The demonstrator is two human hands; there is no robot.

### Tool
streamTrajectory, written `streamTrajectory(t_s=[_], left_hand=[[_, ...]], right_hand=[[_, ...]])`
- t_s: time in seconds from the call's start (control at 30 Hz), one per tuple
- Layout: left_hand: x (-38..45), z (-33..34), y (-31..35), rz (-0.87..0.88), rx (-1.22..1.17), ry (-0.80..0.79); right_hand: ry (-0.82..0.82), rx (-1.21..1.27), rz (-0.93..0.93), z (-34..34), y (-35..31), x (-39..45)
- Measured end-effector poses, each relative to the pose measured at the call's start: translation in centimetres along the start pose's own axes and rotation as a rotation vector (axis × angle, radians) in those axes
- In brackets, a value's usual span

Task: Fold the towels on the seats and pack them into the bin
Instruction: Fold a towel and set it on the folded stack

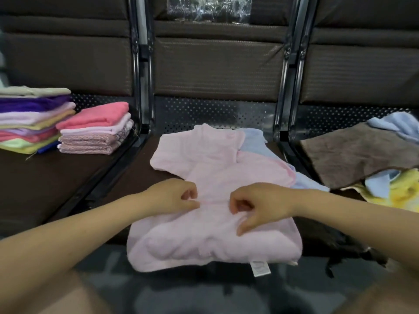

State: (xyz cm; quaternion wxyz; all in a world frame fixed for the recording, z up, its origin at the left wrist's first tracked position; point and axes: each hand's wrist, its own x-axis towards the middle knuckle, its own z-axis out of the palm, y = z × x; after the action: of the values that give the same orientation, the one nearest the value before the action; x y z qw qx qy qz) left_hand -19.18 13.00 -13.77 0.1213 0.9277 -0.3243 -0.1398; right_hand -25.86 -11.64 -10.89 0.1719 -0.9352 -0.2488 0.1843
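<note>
A pale pink towel (pixel 217 173) lies spread over the middle seat, its near edge hanging over the front with a white label. My left hand (pixel 174 196) pinches the towel's cloth near its middle. My right hand (pixel 256 205) pinches the same towel a little to the right, fingers curled, thumb pointing down. A light blue towel (pixel 254 137) lies under the pink one. No bin is in view.
On the left seat stand two stacks of folded towels: a tall mixed-colour stack (pixel 31 118) and a smaller pink stack (pixel 95 130). The right seat holds a loose heap with a brown towel (pixel 353 152), a blue towel (pixel 394 123) and a yellow towel (pixel 401 189). Metal armrests (pixel 283 87) divide the seats.
</note>
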Motion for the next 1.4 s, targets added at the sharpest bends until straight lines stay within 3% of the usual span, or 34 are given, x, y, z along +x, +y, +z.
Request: streamTrajectory(t_s=[0.17,0.33,0.43,0.5,0.6,0.73,0.83,0.93,1.03,1.17,1.3,1.4], left_hand=[[0.1,-0.6,-1.2,-0.016,-0.084,0.047],[1.9,-2.1,-1.4,-0.092,-0.068,0.355],[2.9,-2.4,-1.9,-0.145,-0.008,0.469],[3.1,-2.3,-2.5,-0.181,-0.032,0.452],[2.6,-2.3,-2.4,-0.161,-0.069,0.406],[0.4,-1.7,-0.8,-0.096,-0.087,0.202],[-1.3,-0.5,-0.3,-0.089,0.053,0.068],[-1.7,-0.1,-0.4,-0.014,0.087,0.156],[-1.0,-0.6,-0.7,-0.065,-0.108,0.235],[0.5,-2.7,-0.8,-0.157,-0.387,0.393],[1.1,-5.1,-1.4,-0.125,-0.367,0.449],[1.2,-6.9,-2.8,-0.098,-0.349,0.377]], right_hand=[[0.083,0.053,0.032,0.4,0.4,1.6],[0.383,-0.017,0.205,-0.1,1.5,3.5],[0.421,0.040,0.221,-0.2,0.5,4.2],[0.334,0.094,0.170,0.1,-1.0,4.3],[0.151,-0.046,0.092,1.1,-2.7,4.5],[0.169,-0.142,0.053,1.5,-2.1,5.4],[0.167,-0.136,0.120,0.8,-1.0,5.4],[0.218,0.048,0.245,-0.3,-0.2,5.2],[0.231,0.255,0.331,-0.6,-0.1,5.3],[0.147,-0.048,0.293,-2.1,-1.1,5.6],[0.221,0.028,0.221,-4.0,-0.8,6.0],[0.238,0.041,0.231,-5.7,0.7,6.0]])
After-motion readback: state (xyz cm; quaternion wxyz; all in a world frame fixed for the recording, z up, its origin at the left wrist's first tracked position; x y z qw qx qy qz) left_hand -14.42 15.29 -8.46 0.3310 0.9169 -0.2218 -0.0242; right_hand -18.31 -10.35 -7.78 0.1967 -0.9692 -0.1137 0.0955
